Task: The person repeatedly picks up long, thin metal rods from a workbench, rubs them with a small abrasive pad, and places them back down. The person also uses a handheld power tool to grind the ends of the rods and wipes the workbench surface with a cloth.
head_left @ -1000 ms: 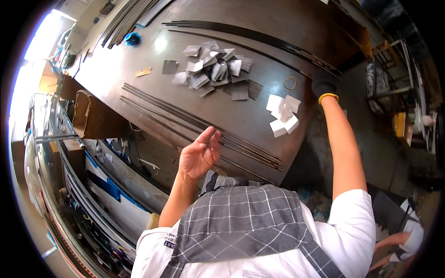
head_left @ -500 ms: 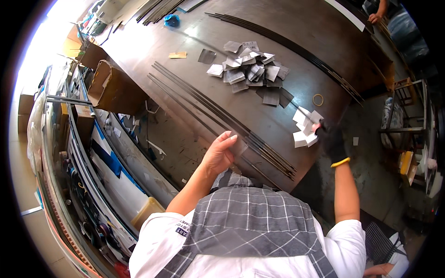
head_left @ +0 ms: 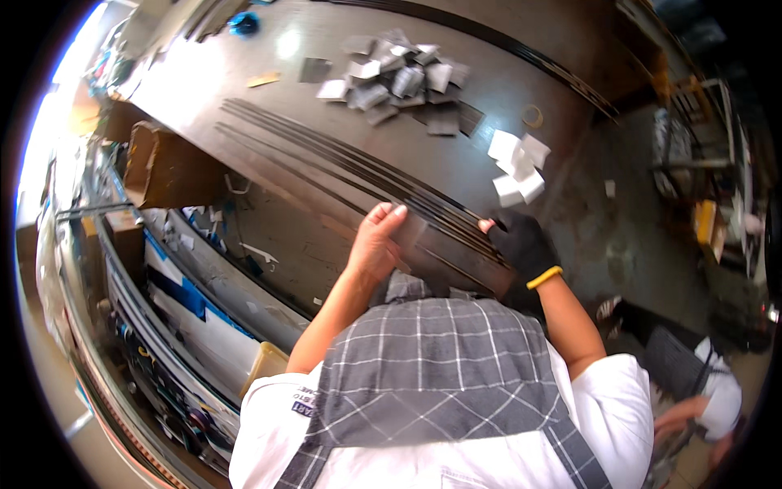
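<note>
My bare left hand (head_left: 377,244) pinches a small thin grey sheet (head_left: 413,231) between thumb and fingers, over the near edge of the table. My right hand (head_left: 521,243) wears a black glove with a yellow cuff and bare fingertips. Its closed fingers are at the right end of a bundle of long thin dark rods (head_left: 342,161) and seem to grip one rod; the glove partly hides the contact. One more rod (head_left: 281,163) lies apart on the near side. Beyond the rods is a loose heap of small grey folded sheets (head_left: 407,80).
White folded pieces (head_left: 518,167) and a yellowish ring (head_left: 532,116) lie at the table's right. More long dark rods (head_left: 489,37) cross the far side. A cardboard box (head_left: 159,167) and a rack of long panels (head_left: 195,277) stand left. Another person (head_left: 692,391) is at lower right.
My right hand has moved left and nearer, from beside the white pieces to the rod ends. My left hand still pinches the sheet. The whole view has shifted.
</note>
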The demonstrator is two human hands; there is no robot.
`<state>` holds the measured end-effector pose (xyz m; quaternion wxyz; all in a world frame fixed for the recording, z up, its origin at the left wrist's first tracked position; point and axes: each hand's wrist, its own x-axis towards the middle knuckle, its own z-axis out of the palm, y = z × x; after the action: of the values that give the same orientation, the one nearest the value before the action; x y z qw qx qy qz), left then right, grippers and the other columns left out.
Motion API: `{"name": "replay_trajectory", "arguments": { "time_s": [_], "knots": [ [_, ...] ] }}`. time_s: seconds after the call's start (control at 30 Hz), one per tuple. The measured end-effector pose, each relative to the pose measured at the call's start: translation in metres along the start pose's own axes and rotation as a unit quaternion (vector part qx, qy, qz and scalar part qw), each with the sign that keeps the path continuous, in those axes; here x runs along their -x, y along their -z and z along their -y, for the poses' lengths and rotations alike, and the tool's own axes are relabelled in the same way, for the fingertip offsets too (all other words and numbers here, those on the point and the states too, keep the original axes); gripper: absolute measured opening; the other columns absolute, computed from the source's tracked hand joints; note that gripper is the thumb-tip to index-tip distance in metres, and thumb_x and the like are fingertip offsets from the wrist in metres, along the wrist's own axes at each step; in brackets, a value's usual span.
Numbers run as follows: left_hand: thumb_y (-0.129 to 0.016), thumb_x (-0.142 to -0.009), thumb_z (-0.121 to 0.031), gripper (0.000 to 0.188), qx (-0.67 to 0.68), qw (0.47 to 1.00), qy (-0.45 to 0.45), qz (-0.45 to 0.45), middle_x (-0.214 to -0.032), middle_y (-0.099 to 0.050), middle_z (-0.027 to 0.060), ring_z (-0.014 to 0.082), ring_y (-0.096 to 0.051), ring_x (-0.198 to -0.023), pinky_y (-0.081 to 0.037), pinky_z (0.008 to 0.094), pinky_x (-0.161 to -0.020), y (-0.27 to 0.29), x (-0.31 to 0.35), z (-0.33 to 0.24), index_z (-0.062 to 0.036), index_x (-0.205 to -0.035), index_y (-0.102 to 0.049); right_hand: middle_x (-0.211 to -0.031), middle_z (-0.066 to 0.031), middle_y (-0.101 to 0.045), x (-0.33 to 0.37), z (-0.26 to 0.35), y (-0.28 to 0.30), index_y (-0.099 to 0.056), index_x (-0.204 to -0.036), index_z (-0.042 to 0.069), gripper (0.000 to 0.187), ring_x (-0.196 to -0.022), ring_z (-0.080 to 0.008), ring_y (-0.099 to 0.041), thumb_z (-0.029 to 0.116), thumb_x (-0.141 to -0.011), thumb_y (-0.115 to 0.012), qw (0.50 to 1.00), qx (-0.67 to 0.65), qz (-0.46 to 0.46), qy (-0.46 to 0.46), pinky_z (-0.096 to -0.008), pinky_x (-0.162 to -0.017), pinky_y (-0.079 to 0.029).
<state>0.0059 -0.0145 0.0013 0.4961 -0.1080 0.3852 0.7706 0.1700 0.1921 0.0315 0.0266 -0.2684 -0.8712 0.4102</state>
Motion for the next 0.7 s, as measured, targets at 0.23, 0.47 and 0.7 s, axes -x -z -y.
{"name": "replay_trajectory", "arguments": {
  "time_s": [0.23,0.47,0.7],
  "knots": [
    [-0.066,-0.092,-0.015,0.006,-0.066,0.998,0.005,0.000,-0.089,-0.067,-0.0011,0.0095,-0.065,-0.079,-0.056,0.0276,-0.067,-0.015,-0.015,0.016,-0.0124,-0.092,-0.061,-0.077,-0.0222,-0.060,0.007,0.015,0.000,-0.063,-0.081,0.003,0.031,-0.073,-0.0399,-0.059,0.034,-0.084,-0.063,0.996,-0.007,0.051,-0.079,-0.0454,-0.064,-0.045],
    [-0.066,-0.092,-0.016,0.007,-0.083,0.996,0.009,-0.024,-0.086,-0.066,-0.0026,0.0079,-0.064,-0.075,-0.055,0.0252,-0.060,-0.020,-0.024,0.024,-0.0126,-0.092,-0.060,-0.066,-0.0174,-0.059,0.012,0.019,-0.003,-0.062,-0.076,0.002,0.032,-0.060,-0.0300,-0.058,0.032,-0.085,-0.067,0.998,0.009,0.022,-0.064,-0.0396,-0.058,-0.044],
    [-0.065,-0.093,-0.017,0.008,-0.084,0.996,-0.003,-0.013,-0.087,-0.065,-0.0011,0.0101,-0.064,-0.077,-0.057,0.0290,-0.065,-0.014,-0.031,0.032,-0.0120,-0.091,-0.059,-0.079,-0.0204,-0.063,0.009,0.020,0.000,-0.063,-0.082,0.004,0.030,-0.075,-0.0393,-0.062,0.034,-0.083,-0.065,0.995,0.025,0.047,-0.084,-0.0457,-0.065,-0.047]
  ]
}}
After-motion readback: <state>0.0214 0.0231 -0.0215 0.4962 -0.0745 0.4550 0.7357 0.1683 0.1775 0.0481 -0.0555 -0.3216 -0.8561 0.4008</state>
